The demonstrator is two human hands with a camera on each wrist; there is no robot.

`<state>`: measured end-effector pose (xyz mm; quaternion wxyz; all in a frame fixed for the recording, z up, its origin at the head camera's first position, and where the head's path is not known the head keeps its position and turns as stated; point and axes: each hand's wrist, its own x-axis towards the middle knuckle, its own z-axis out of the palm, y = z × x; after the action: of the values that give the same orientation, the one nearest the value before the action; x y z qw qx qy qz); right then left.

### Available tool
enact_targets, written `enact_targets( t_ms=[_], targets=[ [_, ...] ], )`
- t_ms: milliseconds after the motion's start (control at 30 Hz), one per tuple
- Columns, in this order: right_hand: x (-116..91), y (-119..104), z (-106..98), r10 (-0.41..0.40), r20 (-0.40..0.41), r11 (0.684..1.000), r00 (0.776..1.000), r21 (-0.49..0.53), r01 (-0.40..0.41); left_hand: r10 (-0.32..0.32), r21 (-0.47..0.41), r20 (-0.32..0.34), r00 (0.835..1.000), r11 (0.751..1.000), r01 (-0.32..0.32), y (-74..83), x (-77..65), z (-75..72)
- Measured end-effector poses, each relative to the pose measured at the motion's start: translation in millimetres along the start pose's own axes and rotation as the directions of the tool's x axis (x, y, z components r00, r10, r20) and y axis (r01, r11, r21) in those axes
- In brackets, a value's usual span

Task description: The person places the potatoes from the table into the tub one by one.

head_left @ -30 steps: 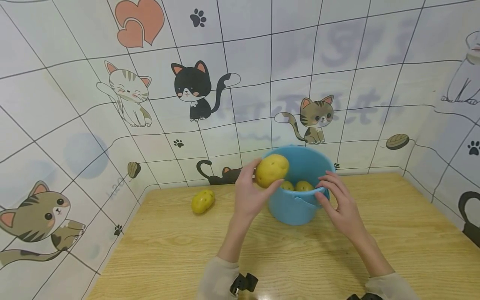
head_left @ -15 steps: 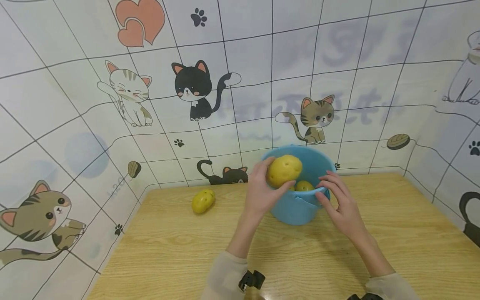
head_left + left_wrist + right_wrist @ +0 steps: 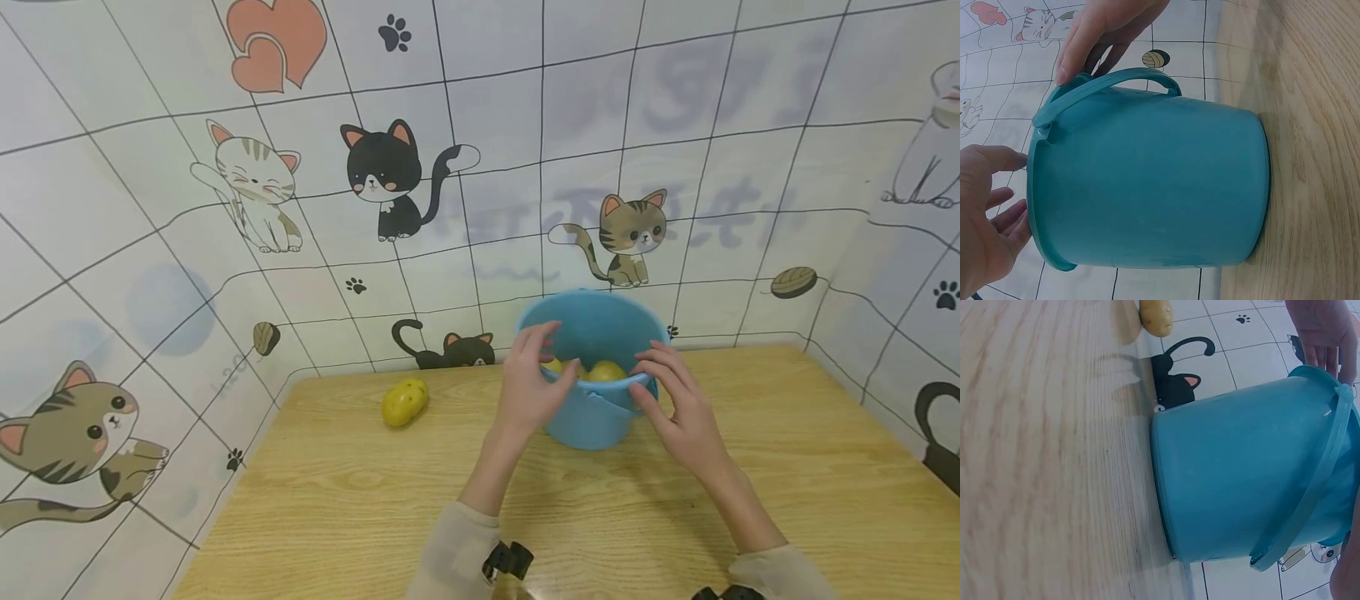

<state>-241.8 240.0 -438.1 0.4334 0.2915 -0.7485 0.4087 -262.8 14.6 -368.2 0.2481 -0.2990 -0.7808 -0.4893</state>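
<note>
A light blue bucket stands upright on the table, with several yellow potatoes inside, partly hidden by its front wall. My left hand is over the bucket's left rim, fingers spread and loosely bent, nothing between them. In the left wrist view its fingertips are right at the rim. My right hand pinches the rim at the right front, thumb outside and fingers over the edge. The bucket's handle hangs down along its side. One more potato lies on the table to the left.
The wooden table backs onto a wall covered in cartoon cats and grid lines, close behind the bucket. Side walls rise at the left and right table edges.
My left hand has carried a potato rightward over the bucket and let it go inside. The right hand has stayed at the rim, and the potato on the table has not moved.
</note>
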Motion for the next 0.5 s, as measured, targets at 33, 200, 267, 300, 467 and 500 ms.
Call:
enact_targets(
  t_ms=[33, 200, 267, 300, 467, 500],
  targets=[
    [0.1, 0.0, 0.2, -0.001, -0.003, 1.000, 1.000, 0.001, 0.001, 0.005, 0.000, -0.004, 1.000, 1.000, -0.005, -0.1, -0.2, -0.2],
    [0.1, -0.5, 0.4, 0.000, -0.006, 1.000, 1.000, 0.003, 0.000, 0.034, -0.022, -0.029, 0.999, 0.999, -0.035, -0.5, -2.3, -1.9],
    [0.1, -0.6, 0.5, -0.001, -0.007, 1.000, 1.000, 0.003, 0.001, 0.046, -0.038, -0.037, 0.998, 0.998, -0.048, -0.5, -3.7, -3.0],
    [0.0, -0.5, 0.6, -0.002, -0.009, 1.000, 1.000, 0.003, 0.002, 0.052, -0.045, -0.042, 0.998, 0.998, -0.053, -0.5, -4.3, -3.5],
    [-0.8, 0.0, 0.7, -0.003, -0.013, 1.000, 1.000, -0.003, 0.003, 0.070, -0.021, -0.075, 0.995, 0.997, -0.072, -0.1, -8.0, -7.3],
    [-0.7, -0.3, 0.6, -0.001, -0.012, 1.000, 1.000, -0.004, 0.001, 0.077, -0.018, -0.083, 0.994, 0.997, -0.079, -0.5, -8.7, -8.3]
  ],
)
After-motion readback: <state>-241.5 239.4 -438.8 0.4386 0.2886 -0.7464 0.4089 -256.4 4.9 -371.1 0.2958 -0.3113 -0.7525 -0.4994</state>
